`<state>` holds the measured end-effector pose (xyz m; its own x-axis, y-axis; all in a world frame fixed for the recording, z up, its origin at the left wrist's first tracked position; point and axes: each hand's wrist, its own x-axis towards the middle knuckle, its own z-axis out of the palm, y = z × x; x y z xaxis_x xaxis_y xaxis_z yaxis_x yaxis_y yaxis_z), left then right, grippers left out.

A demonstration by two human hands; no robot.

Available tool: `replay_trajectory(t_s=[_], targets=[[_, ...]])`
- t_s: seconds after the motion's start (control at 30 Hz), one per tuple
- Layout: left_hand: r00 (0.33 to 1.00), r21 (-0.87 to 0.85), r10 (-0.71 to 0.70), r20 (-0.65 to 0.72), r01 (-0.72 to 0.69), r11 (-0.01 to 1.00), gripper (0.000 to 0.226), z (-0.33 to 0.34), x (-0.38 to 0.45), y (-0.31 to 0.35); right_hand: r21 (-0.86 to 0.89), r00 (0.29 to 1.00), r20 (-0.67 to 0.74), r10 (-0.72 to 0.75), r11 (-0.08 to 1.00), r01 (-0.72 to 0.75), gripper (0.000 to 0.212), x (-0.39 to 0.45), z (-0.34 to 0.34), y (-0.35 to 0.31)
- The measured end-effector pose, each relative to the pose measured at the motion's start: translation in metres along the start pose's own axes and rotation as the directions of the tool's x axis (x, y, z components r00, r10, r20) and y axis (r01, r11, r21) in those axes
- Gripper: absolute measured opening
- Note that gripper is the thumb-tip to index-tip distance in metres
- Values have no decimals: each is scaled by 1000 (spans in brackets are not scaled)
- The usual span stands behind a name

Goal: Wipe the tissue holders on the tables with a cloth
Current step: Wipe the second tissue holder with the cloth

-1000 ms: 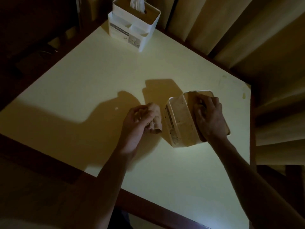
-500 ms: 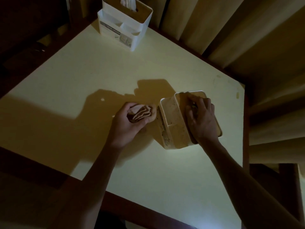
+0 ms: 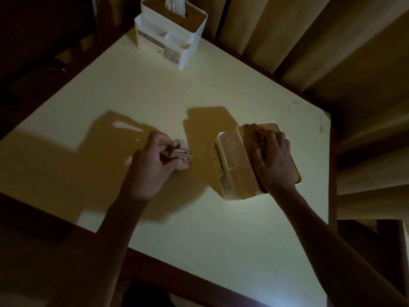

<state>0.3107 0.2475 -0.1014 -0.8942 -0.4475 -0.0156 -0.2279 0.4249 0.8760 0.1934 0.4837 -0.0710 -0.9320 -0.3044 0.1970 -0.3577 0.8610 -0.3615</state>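
A stained white tissue holder [image 3: 234, 165] stands at the right of the pale table [image 3: 155, 96]. My right hand [image 3: 273, 160] rests on its brown lid, fingers curled over the lid's middle. Left of the holder, with a gap between them, my left hand [image 3: 152, 160] grips a folded, layered cloth [image 3: 181, 155] just above the tabletop. A second, cleaner white tissue holder [image 3: 170, 38] with a tissue sticking out of its top stands at the table's far corner.
Tan curtains [image 3: 309, 41] hang behind the table on the right. The table has a dark wooden rim [image 3: 177, 273] along its near edge. Dark furniture [image 3: 33, 52] fills the left. The room is dim, with hard shadows on the tabletop.
My left hand has drawn the cloth away from the holder's side and turned it so the folded layers show. My right hand has stayed on the lid.
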Motion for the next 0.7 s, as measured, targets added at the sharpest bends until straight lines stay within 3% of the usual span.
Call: replay_trajectory(t_s=[0.4, 0.6, 0.7], targets=[[973, 72, 228, 32, -229, 971, 22, 26, 11, -18, 1, 1000, 6, 15, 1000, -15, 50, 0, 0, -3], [989, 147, 147, -36, -140, 979, 36, 40, -12, -18, 12, 1000, 1, 12, 1000, -12, 44, 0, -1, -2], [990, 92, 122, -74, -115, 989, 25, 47, -21, -15, 22, 1000, -1, 21, 1000, -21, 43, 0, -1, -3]])
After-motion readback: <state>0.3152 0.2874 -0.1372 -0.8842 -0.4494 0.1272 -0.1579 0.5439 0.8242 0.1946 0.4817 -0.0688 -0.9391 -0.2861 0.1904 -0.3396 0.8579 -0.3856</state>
